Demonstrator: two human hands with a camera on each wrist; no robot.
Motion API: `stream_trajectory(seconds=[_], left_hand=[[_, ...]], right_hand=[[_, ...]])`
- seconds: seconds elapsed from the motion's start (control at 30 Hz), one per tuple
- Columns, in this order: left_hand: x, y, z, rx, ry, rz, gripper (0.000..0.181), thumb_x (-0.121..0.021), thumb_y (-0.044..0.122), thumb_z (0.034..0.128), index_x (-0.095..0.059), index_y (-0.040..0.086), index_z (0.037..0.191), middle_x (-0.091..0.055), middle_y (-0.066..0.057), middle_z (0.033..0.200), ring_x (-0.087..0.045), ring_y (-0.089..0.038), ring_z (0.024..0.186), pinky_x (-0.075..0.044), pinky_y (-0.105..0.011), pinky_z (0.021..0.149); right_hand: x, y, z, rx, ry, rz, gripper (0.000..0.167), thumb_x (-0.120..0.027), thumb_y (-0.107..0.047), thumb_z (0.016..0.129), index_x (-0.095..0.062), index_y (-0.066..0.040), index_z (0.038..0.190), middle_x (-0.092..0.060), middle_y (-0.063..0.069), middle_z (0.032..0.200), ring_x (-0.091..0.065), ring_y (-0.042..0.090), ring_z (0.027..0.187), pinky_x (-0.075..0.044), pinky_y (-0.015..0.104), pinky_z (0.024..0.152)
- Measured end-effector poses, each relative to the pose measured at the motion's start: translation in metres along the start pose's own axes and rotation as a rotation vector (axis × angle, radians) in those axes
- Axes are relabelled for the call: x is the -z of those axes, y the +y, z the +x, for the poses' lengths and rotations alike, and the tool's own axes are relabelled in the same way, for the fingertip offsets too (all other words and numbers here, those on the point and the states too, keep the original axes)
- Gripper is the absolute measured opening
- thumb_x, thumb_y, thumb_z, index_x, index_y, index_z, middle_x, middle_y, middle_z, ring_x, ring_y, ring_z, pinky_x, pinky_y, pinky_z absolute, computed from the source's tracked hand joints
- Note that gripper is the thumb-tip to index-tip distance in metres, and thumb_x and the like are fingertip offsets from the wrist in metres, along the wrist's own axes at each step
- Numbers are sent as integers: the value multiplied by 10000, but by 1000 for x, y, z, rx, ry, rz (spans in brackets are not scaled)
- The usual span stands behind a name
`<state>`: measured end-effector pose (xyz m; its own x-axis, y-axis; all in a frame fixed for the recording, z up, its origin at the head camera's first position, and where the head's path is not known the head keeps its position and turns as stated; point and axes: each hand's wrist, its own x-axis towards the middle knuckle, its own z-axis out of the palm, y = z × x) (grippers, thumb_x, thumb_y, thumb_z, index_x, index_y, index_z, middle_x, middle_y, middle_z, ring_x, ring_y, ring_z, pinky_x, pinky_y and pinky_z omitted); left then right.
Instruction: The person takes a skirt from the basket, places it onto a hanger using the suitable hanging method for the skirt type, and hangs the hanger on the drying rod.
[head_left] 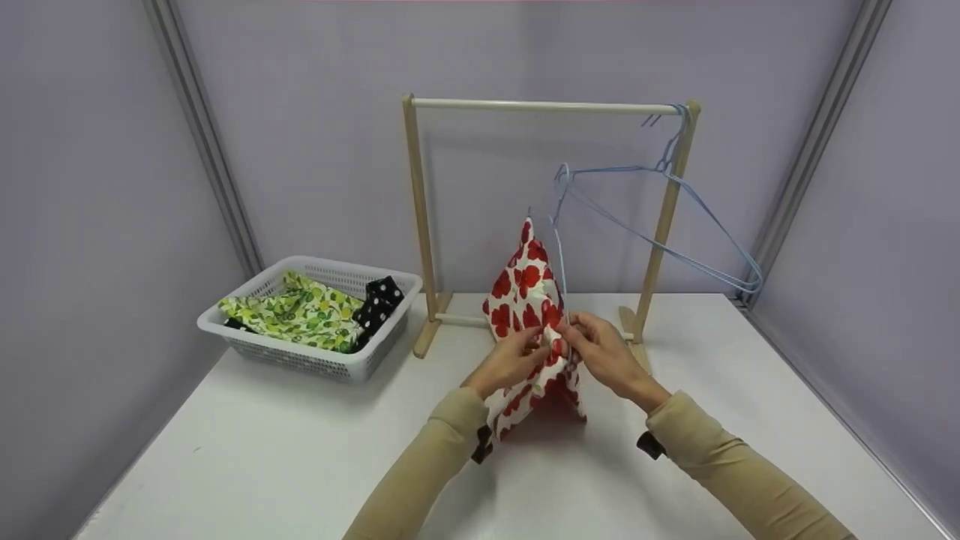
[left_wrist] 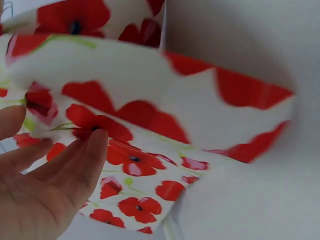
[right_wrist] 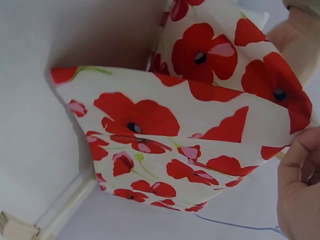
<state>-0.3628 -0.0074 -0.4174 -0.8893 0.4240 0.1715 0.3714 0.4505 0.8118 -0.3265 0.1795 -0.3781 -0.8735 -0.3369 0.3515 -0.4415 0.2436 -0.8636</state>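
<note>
Free tabletop (head_left: pixel 409 409) between basket (head_left: pixel 292 361) and cloth (head_left: pixel 517 289), obstructive hangers (head_left: pixel 664 168) upper right.

A person's left hand (head_left: pixel 510 361) touches a white cloth with red flowers (head_left: pixel 517 296); at its three-o'clock edge the right hand (head_left: pixel 604 356) grips a pale-blue wire hanger (head_left: pixel 561 262). From the cloth: a white plastic basket (head_left: pixel 360 358) of printed garments (head_left: pixel 300 315), nine o'clock; a wooden-legged rack (head_left: pixel 551 105), twelve; hanging blue wire hangers (head_left: pixel 664 166), one-thirty.

We see enclosed booth, lab-like: plain greyish-lilac panels (head_left: pixel 315 127) on three sides, metal posts (head_left: pixel 207 135) at back corners, white tabletop (head_left: pixel 300 450) between. Wooden-legged clothes rack (head_left: pixel 540 105) and plastic basket (head_left: pixel 360 367) set out on it. Room beyond hidden, so we say lab only tentatively.
</note>
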Motion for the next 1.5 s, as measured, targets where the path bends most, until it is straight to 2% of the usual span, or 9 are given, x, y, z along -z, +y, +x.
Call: stream_trajectory(seconds=[0.17,0.37,0.5,0.7,0.83,0.93,1.13,1.37,1.5], left_hand=[[-12,2,-4,-59,-36,24,497,-505,199,1025,-392,87,1496,-597,-106,1348,-607,-214,1179,-509,-376,995],[-22,6,-11,-138,-65,56,483,-502,245,1028,-416,106,1482,-546,-64,1425,-564,-192,1262,-483,-344,1034],[-28,8,-15,-190,-72,80,553,-582,307,987,-408,164,1492,-493,-10,1477,-507,-185,1323,-462,-378,1060],[-39,15,-20,-222,6,274,720,-671,469,902,-357,260,1516,-456,13,1506,-472,-193,1354,-437,-432,1081],[-48,18,-19,-283,81,387,662,-679,392,917,-382,266,1494,-546,10,1404,-579,-163,1208,-510,-377,990],[-54,20,-19,-304,116,418,565,-636,290,958,-414,245,1475,-587,3,1354,-610,-164,1171,-525,-360,963],[-58,22,-17,-323,120,393,485,-530,191,1019,-417,263,1485,-625,-8,1323,-630,-156,1148,-534,-324,949],[-64,25,-12,-315,80,291,454,-492,150,1032,-431,300,1456,-636,-1,1292,-628,-97,1081,-533,-290,948],[-66,30,-11,-292,80,276,477,-486,150,1034,-402,300,1479,-638,3,1290,-625,-88,1094,-525,-283,960]], right_hand=[[7,-7,5,10,20,-6,296,-508,-224,1031,-537,71,1024,-533,52,751,-515,127,663,-508,241,602],[19,-17,8,35,41,-51,305,-508,-232,1032,-557,69,1020,-566,59,746,-521,108,649,-507,218,592],[32,-24,9,46,28,20,319,-469,-184,1046,-515,132,1058,-544,58,760,-489,94,640,-462,202,576],[49,-36,11,70,37,82,298,-443,-130,1049,-505,160,1073,-537,32,749,-487,71,637,-452,174,566],[56,-43,12,63,45,95,292,-434,-116,1048,-495,168,1083,-526,12,738,-479,69,646,-436,178,574],[61,-47,10,62,57,95,292,-430,-114,1050,-495,168,1089,-524,-5,726,-476,64,642,-431,177,572],[71,-51,8,57,96,79,296,-417,-117,1054,-505,153,1138,-534,-23,735,-492,61,663,-448,177,597],[77,-55,7,78,128,82,191,-444,-140,1048,-551,19,1051,-524,25,747,-484,78,654,-447,186,581],[82,-57,8,74,143,75,210,-438,-143,1051,-541,40,1069,-531,-4,743,-486,70,657,-443,176,586]])
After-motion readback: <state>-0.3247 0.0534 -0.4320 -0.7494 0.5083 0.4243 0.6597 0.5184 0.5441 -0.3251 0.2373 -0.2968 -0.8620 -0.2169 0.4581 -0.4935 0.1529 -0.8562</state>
